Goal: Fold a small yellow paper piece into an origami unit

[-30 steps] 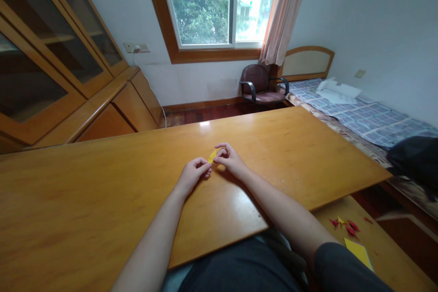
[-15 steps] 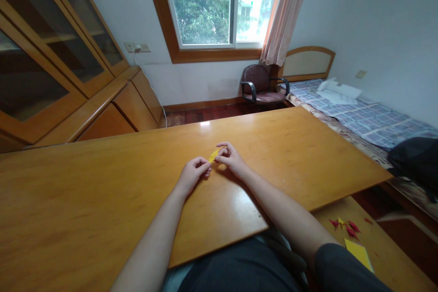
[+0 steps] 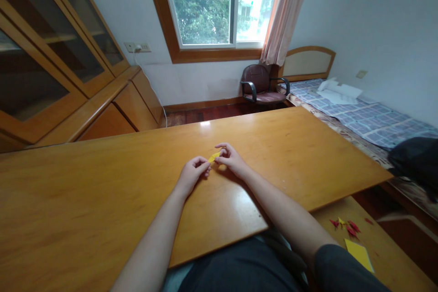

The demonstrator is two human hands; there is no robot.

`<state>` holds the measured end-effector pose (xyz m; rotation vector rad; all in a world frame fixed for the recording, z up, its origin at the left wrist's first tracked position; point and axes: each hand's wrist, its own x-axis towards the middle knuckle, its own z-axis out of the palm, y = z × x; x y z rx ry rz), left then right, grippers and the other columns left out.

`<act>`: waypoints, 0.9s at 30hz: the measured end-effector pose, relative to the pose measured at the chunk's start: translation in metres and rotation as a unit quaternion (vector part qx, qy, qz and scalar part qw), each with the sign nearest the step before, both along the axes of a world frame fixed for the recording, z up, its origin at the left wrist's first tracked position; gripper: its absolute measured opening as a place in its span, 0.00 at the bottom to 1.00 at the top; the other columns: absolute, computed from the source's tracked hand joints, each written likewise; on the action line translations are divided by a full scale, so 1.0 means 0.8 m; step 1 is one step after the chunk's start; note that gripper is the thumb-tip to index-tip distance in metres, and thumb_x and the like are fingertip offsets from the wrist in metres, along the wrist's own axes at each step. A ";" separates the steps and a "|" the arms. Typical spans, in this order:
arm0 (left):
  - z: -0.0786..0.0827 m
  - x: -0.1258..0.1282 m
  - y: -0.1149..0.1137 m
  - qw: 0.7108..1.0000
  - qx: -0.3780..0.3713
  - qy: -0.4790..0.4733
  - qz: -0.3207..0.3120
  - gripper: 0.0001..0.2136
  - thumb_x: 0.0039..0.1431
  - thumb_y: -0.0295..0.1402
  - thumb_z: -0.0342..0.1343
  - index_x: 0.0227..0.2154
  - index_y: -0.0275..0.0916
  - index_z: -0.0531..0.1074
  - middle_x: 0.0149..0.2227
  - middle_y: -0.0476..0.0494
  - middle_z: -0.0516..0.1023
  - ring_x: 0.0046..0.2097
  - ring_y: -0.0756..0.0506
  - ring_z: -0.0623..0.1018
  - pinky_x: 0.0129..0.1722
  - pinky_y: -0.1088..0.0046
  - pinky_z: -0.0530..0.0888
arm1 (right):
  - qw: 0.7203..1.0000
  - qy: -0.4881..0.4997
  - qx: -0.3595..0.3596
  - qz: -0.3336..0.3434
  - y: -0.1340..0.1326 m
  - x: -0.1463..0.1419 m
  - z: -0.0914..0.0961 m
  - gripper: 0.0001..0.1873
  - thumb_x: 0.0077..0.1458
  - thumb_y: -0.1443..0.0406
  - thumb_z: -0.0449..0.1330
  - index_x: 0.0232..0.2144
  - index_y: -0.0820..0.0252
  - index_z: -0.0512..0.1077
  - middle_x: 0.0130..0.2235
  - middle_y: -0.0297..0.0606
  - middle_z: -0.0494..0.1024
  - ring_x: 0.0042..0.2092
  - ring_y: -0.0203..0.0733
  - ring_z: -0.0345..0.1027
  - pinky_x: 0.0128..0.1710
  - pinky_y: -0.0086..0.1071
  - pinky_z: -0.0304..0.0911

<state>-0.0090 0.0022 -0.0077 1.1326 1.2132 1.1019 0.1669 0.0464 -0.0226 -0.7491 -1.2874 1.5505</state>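
Note:
A small folded piece of yellow paper (image 3: 214, 157) is held between both hands just above the wooden table (image 3: 102, 191). My left hand (image 3: 191, 175) pinches its near end with curled fingers. Its far end is pinched by my right hand (image 3: 231, 159), thumb and forefinger closed on the paper. Both hands sit close together near the middle of the table.
A lower wooden surface at the right carries several small red and yellow folded paper pieces (image 3: 345, 226) and a yellow sheet (image 3: 357, 253). A brown armchair (image 3: 260, 84) and a bed (image 3: 359, 118) lie beyond the table; wooden cabinets (image 3: 51, 64) stand at the left.
The yellow paper has tilted flatter between my fingers; both hands stay almost in the same place.

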 end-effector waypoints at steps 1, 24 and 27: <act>-0.001 0.000 0.000 1.000 0.001 -0.002 0.007 0.15 0.45 0.43 0.66 0.26 0.36 0.71 0.23 0.48 0.75 0.24 0.50 0.73 0.25 0.76 0.70 | 1.000 -0.003 -0.002 0.000 0.000 0.000 0.000 0.24 0.44 0.64 0.68 0.44 0.57 0.67 0.26 0.26 0.71 0.28 0.33 0.66 0.32 0.28 0.59; 0.003 0.002 -0.002 1.000 0.014 0.002 0.013 0.16 0.44 0.43 0.66 0.23 0.36 0.71 0.22 0.48 0.74 0.23 0.51 0.72 0.25 0.76 0.68 | 1.000 -0.004 0.005 -0.009 -0.002 -0.002 -0.003 0.22 0.43 0.63 0.69 0.41 0.56 0.67 0.28 0.27 0.72 0.29 0.34 0.65 0.30 0.27 0.58; 0.002 0.001 -0.002 1.000 0.004 -0.011 0.022 0.15 0.44 0.42 0.66 0.23 0.36 0.71 0.22 0.48 0.75 0.23 0.51 0.72 0.24 0.76 0.68 | 1.000 0.011 -0.006 -0.012 0.000 0.000 -0.003 0.22 0.41 0.63 0.69 0.40 0.56 0.68 0.27 0.27 0.72 0.29 0.33 0.65 0.30 0.27 0.58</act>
